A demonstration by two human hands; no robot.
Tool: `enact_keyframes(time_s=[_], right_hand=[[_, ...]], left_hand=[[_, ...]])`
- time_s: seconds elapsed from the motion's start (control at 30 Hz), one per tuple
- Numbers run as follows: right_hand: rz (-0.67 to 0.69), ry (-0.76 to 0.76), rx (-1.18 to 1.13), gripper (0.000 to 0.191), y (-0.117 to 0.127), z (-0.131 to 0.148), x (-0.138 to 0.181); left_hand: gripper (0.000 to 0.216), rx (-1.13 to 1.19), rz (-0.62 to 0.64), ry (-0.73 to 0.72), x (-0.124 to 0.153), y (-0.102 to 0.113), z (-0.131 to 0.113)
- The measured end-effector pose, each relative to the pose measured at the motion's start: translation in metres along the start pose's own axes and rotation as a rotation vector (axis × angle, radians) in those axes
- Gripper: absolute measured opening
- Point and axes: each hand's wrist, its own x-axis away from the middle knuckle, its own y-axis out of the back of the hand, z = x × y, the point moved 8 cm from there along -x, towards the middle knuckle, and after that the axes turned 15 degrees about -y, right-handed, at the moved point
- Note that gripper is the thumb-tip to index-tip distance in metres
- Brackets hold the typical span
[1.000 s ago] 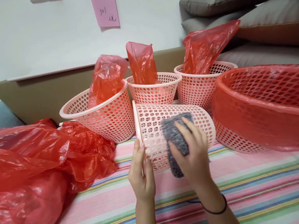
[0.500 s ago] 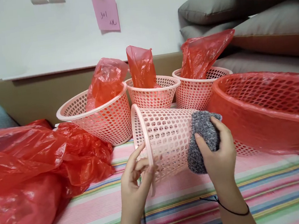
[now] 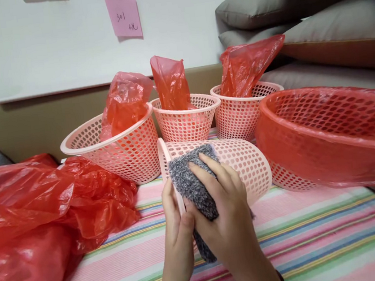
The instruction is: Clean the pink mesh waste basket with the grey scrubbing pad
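A pale pink perforated basket (image 3: 244,163) lies on its side on the striped cloth, rim toward the left. My left hand (image 3: 178,231) grips that rim, fingers curled around its edge. My right hand (image 3: 224,217) presses a grey fuzzy cloth (image 3: 193,187) against the basket's side close to the rim, fingers wrapped over the cloth. The lower part of the cloth hangs down behind my right hand.
Three upright pink baskets (image 3: 117,153) (image 3: 187,120) (image 3: 245,109) with red plastic bags stand behind. A big basket wrapped in red plastic (image 3: 329,135) lies at the right. Crumpled red bags (image 3: 40,211) fill the left. Grey cushions (image 3: 295,15) sit at back right.
My right hand has slid the grey cloth from the basket's far end back toward the rim. The left hand closed tighter on the rim. The basket rolled slightly.
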Motion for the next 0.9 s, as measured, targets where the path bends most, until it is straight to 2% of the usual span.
enact_keyframes(time_s=[0.2, 0.33, 0.5, 0.6, 0.67, 0.73, 0.83, 0.9], right_hand=[[-0.008, -0.054, 0.005, 0.046, 0.003, -0.028, -0.014], [-0.160, -0.183, 0.037, 0.044, 0.021, -0.077, -0.027], [-0.360, -0.382, 0.055, 0.052, 0.054, -0.151, -0.030], [-0.396, -0.462, 0.044, 0.055, 0.063, -0.170, -0.028], [-0.406, -0.438, 0.058, 0.052, 0.062, -0.160, -0.028], [-0.385, -0.348, 0.088, 0.047, 0.053, -0.131, -0.027], [-0.239, -0.177, 0.099, 0.043, 0.028, -0.071, -0.022], [-0.121, -0.077, 0.085, 0.042, 0.010, -0.033, -0.014]], left_hand=[[0.053, -0.052, -0.066, -0.007, -0.004, 0.002, -0.002], [0.052, 0.016, -0.081, -0.019, -0.008, 0.003, -0.008], [0.050, 0.090, -0.021, 0.046, -0.004, 0.008, -0.006], [0.046, 0.097, 0.022, 0.072, -0.001, 0.011, -0.002], [0.055, 0.140, 0.049, 0.075, -0.001, 0.011, 0.000], [0.071, 0.212, 0.067, 0.100, -0.001, 0.009, 0.002], [0.087, 0.271, 0.036, 0.154, 0.000, 0.011, 0.010], [0.087, 0.259, 0.010, 0.158, 0.000, 0.014, 0.014]])
